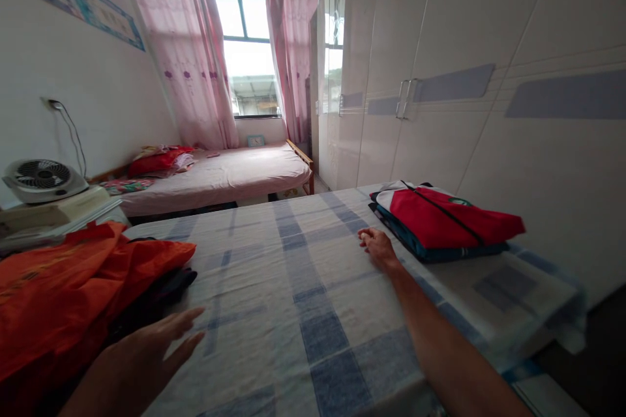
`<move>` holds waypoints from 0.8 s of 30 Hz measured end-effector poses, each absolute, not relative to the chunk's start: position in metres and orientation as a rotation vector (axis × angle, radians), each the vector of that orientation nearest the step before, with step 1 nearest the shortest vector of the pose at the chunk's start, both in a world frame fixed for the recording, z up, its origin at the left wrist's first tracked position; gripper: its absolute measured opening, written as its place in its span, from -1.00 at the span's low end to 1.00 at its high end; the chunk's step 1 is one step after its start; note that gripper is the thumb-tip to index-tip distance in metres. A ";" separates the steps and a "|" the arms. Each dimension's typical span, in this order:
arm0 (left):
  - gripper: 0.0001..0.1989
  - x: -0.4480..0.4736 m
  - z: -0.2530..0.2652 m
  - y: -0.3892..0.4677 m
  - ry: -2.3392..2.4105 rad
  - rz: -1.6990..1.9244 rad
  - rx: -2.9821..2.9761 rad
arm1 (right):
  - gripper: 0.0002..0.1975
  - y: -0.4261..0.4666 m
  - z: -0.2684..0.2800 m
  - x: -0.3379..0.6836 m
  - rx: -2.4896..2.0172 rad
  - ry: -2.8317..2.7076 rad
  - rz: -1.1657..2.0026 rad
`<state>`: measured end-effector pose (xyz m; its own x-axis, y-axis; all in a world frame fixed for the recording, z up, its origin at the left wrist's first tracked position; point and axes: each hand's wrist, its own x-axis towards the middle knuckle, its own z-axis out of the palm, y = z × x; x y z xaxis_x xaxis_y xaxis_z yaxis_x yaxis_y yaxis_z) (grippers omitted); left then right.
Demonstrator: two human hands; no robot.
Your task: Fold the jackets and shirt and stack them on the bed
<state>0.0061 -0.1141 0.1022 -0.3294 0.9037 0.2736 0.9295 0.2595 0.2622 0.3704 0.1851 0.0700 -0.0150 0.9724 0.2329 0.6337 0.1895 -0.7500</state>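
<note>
My left hand (pixel 141 355) is held low at the left over the bed, thumb and fingers apart, with nothing in it. It is nearest to a loose heap of clothes, with an orange garment (pixel 63 287) on top and dark cloth (pixel 171 290) under it. Above the checked sheet, my right hand (pixel 377 247) has loosely bent fingers and no visible object in them. Just right of that hand lies a neat stack of folded clothes, a red, white and black garment (pixel 440 215) over dark blue ones (pixel 415 244).
The bed's blue and white checked sheet (pixel 254 287) spreads before me. A grey fan (pixel 46 179) stands at the left. Beyond is a second bed (pixel 235 172) with red bedding (pixel 161 159), under a window with pink curtains (pixel 190 45). White wardrobes (pixel 440 26) line the right side.
</note>
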 end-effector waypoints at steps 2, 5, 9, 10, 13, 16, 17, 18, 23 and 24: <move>-0.59 0.018 0.100 -0.088 -2.485 -0.497 -1.910 | -0.78 0.188 0.089 0.376 -1.499 -1.734 0.519; -0.58 0.027 0.089 -0.057 -2.455 -0.474 -1.957 | -0.74 0.199 0.122 0.405 -1.514 -1.686 0.304; -0.59 0.025 0.062 -0.042 -2.382 -0.550 -1.859 | -0.64 0.213 0.143 0.472 -1.704 -1.521 -0.083; -0.59 0.024 0.056 -0.041 -2.362 -0.577 -1.848 | -0.63 0.217 0.141 0.489 -1.806 -1.490 -0.177; -0.62 0.020 0.044 -0.041 -2.302 -0.655 -1.875 | -0.61 0.225 0.127 0.525 -2.065 -1.482 -0.302; -0.63 0.019 0.043 -0.041 -2.279 -0.707 -1.886 | -0.62 0.233 0.117 0.539 -2.118 -1.543 -0.244; -0.64 0.020 0.043 -0.041 -2.274 -0.721 -1.888 | -0.62 0.235 0.116 0.540 -2.122 -1.556 -0.230; -0.64 0.020 0.044 -0.042 -2.269 -0.736 -1.896 | -0.62 0.236 0.116 0.540 -2.125 -1.564 -0.217; -0.66 0.021 0.045 -0.043 -2.259 -0.795 -1.951 | -0.65 0.233 0.127 0.534 -2.068 -1.592 -0.164; -0.67 0.022 0.046 -0.043 -2.267 -0.810 -1.945 | -0.67 0.230 0.131 0.530 -2.017 -1.592 -0.160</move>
